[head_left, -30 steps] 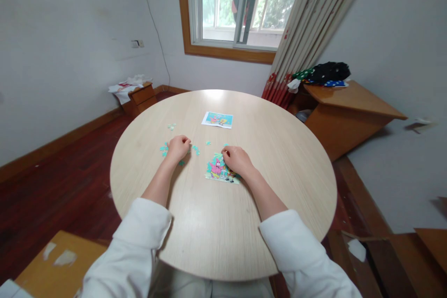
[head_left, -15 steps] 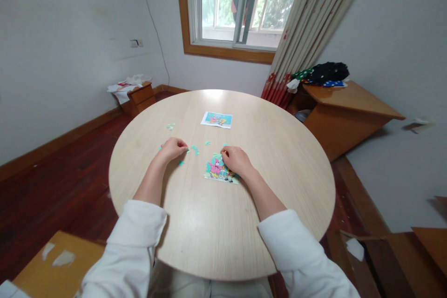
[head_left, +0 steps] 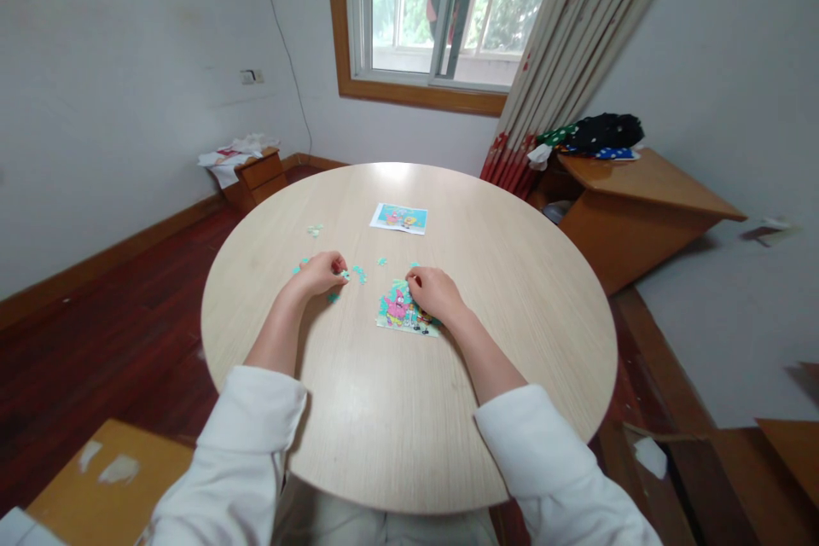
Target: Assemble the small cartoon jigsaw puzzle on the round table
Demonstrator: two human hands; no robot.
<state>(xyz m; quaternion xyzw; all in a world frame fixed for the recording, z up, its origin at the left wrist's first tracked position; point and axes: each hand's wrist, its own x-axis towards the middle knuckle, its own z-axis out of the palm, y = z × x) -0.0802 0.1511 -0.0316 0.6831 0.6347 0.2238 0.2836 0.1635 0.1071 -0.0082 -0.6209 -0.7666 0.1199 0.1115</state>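
My left hand (head_left: 324, 271) pinches a small puzzle piece (head_left: 345, 275) just above the table, left of the middle. My right hand (head_left: 433, 290) lies over the upper right part of a partly joined jigsaw puzzle (head_left: 397, 310), hiding some of it; its thumb and fingertips are closed at the puzzle's top edge, and what they hold, if anything, is too small to make out. A pink starfish figure shows on the joined part. Loose turquoise pieces (head_left: 359, 274) lie between the hands, with another piece (head_left: 382, 261) farther back.
A printed picture sheet (head_left: 400, 218) lies beyond the puzzle on the round table (head_left: 384, 426). Several pale pieces (head_left: 314, 230) form a small group at the back left. A wooden cabinet (head_left: 646, 205) with cloths on it stands at the right, near the curtain (head_left: 576, 43).
My left fingers have lifted and turned slightly, so the pinched puzzle piece shows more clearly. My right hand stays almost in place at the puzzle. The whole view has shifted a little.
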